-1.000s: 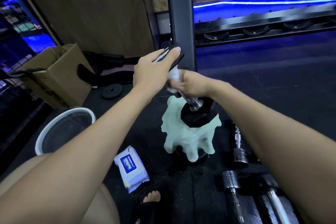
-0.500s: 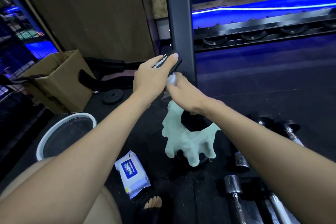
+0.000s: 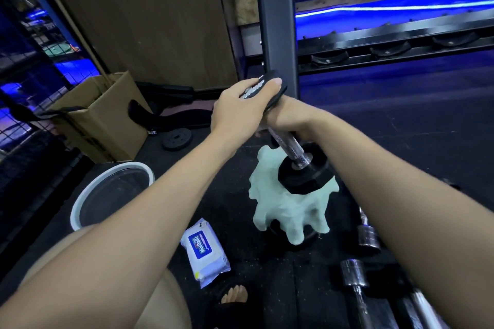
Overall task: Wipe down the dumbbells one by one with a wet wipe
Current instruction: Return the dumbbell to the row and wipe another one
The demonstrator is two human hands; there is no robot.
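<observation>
Black-ended dumbbell [image 3: 299, 165] tilted upright, chrome handle, lower end on pale cloth [image 3: 286, 211]

We have open floor [image 3: 401, 125] to the right of the raised dumbbell [image 3: 296, 152], up to the rack rail [image 3: 387, 43] at the far edge. Straight ahead the upright post [image 3: 275, 21] stands just behind our left hand [image 3: 240, 109]. Below, the pale green cloth [image 3: 283, 208] and chrome dumbbells [image 3: 369, 238] crowd the near right floor. To the left, the wipes pack [image 3: 204, 251], white-rimmed bin [image 3: 80, 203], small weight plate [image 3: 177, 138] and cardboard box [image 3: 101, 115] narrow the way.
</observation>
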